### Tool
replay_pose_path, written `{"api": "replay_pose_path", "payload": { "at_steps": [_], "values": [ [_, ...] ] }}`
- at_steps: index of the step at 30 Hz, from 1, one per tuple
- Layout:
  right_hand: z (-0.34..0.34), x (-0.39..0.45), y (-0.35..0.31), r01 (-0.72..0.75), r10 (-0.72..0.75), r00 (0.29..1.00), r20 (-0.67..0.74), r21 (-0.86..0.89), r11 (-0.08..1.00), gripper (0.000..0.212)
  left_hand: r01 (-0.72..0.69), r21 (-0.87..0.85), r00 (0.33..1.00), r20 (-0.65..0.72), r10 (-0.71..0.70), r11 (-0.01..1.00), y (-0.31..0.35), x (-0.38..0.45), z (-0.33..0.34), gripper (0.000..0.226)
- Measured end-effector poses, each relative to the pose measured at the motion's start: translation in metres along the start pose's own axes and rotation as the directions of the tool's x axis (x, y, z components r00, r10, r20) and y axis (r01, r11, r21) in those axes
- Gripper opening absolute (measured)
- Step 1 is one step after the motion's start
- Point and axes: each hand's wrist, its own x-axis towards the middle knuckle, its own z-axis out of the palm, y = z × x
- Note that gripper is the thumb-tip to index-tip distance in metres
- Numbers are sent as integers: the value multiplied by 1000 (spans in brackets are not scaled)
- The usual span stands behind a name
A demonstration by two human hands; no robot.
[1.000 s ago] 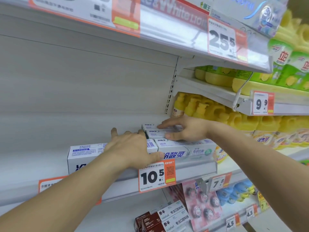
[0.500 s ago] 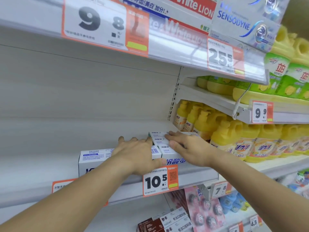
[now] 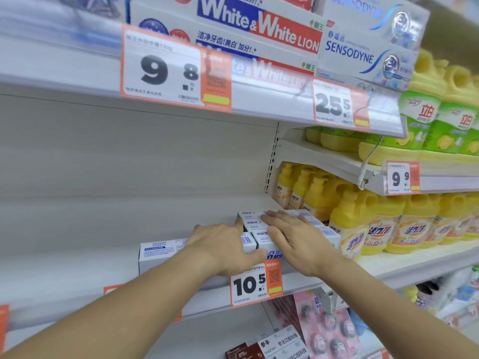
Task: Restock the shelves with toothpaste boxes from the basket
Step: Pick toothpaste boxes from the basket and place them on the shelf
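Both hands are working on the middle shelf (image 3: 77, 294), a flat pale metal shelf with a clear plastic price rail along its front edge. The left hand (image 3: 223, 247) is lying over the top of a long white toothpaste box (image 3: 166, 251) sitting lengthwise along the front edge, thumb hooking down over the front face, fingers mostly straight and reaching back toward the stack. That box is smooth matte cardboard, crisp rectangular edges, small blue print on top.

The right hand (image 3: 295, 242) is resting flat and spread on a stack of toothpaste boxes (image 3: 255, 229) near the right end of the shelf, fingers straight, pressing on the tops rather than gripping anything. The boxes are slim white cartons with blue lettering and barcodes, packed side by side and touching, ends pointing at the camera.

A white and orange paper price tag (image 3: 255, 285) reading 10.5 is hanging on the front rail just below both hands. On the shelf above, glossy White & White boxes (image 3: 256, 29) and Sensodyne boxes (image 3: 363, 47) are sitting behind tags reading 9.8 and 25.5. To the right, in the next bay, rounded yellow plastic detergent bottles (image 3: 363, 224) with pump tops are lining up right beside the stack. Lower down there's a pink hanging pack (image 3: 326, 330), kinda blurry.
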Motion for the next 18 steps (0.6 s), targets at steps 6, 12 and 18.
{"api": "replay_pose_path", "payload": {
  "at_steps": [6,12,18],
  "values": [
    [-1,-1,-1,-4,4,1000,12,7,1000,64,-8,-117,1000,-12,6,993,-2,1,-2,65],
    [-3,-1,-6,-35,38,998,-48,66,997,63,-55,-249,982,-188,8,967,-9,-9,-10,64],
    [0,2,-4,-46,50,997,-66,57,997,70,-160,-107,946,-301,122,981,-9,-36,-18,55]
  ]
}}
